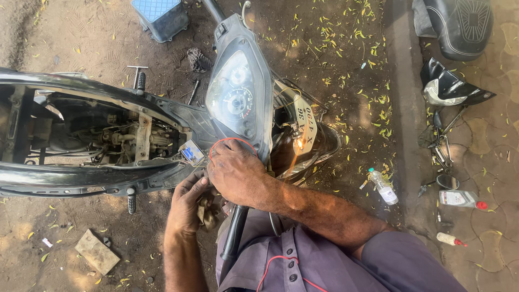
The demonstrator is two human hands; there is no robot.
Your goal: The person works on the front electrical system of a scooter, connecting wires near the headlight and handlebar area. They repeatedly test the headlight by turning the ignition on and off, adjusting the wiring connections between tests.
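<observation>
A stripped black scooter (81,173) lies across the view, its seat removed and the inner frame and wiring bare. Its instrument cluster (238,97) with round dials faces up at centre. My right hand (235,173) rests just below the cluster, fingers curled around a thin red wire (231,140) that loops over the knuckles. My left hand (186,205) sits under it, gripping a dirty brown rag (208,211) by the handlebar grip (235,232). A small blue-and-white box (191,153) hangs by the wiring just left of my right hand.
A blue plastic crate (160,17) stands at the top. On the right lie a detached black seat (459,27), a black body panel (448,86), a mirror (447,181), a clear bottle (383,186) and small bottles (459,199). A flat stone (97,251) lies on the dirt.
</observation>
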